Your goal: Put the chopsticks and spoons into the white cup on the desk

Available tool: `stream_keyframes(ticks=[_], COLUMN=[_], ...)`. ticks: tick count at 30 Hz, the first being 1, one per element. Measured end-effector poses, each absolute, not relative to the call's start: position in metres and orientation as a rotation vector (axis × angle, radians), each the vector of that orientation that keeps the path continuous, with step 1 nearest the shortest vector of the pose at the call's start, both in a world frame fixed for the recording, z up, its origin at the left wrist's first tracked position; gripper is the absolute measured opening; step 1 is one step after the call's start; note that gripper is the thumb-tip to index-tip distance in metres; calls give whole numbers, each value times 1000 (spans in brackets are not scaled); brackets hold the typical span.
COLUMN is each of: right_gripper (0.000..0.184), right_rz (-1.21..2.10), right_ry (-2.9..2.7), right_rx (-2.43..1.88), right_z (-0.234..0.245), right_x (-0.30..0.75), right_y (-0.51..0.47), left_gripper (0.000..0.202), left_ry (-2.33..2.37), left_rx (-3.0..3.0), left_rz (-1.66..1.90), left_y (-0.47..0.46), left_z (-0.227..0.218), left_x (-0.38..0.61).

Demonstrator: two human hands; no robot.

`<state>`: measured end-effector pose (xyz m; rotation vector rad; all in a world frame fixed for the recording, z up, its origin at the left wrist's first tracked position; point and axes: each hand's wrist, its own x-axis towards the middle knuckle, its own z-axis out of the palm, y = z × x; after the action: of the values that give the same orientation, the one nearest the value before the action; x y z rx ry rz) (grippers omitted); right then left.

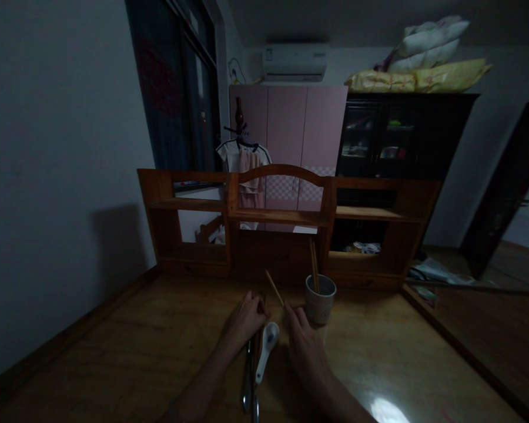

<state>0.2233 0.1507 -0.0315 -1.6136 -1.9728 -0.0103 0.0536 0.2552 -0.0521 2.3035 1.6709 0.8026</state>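
Pinching a chopstick, right hand lies between cup and spoon; left hand unclear.

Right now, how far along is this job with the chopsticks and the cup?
Done: chopsticks stand in the cup. In hand: the right hand holds a single chopstick in its fingers; the left hand rests beside it. Remaining: the white spoon and metal utensils lie on the desk.

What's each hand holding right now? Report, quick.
Left hand: curled at the utensils on the table; whether it grips one cannot be told.
Right hand: closed on a chopstick, by the cup.
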Motion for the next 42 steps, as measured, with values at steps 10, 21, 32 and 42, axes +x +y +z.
stream_keyframes(ticks=[10, 21, 32, 42], right_gripper=[86, 64, 36, 30], right_rz=[129, 385, 388, 345], right_ry=[-1837, -1603, -1489, -1519], right_rx=[-1427, -1064, -1047, -1033], right_z=[-47, -50, -12, -14], right_x=[226, 230, 223, 225], right_y=[159, 163, 149, 148], left_gripper=[8, 21, 39, 43], left_ry=[1696, 1468, 713, 617], left_rx=[2233, 1664, 1241, 1171], left_rz=[769, 1282, 1633, 1467], left_y=[254, 273, 228, 197], left_z=[-54, -43, 33, 26], left_x=[57, 42, 56, 94])
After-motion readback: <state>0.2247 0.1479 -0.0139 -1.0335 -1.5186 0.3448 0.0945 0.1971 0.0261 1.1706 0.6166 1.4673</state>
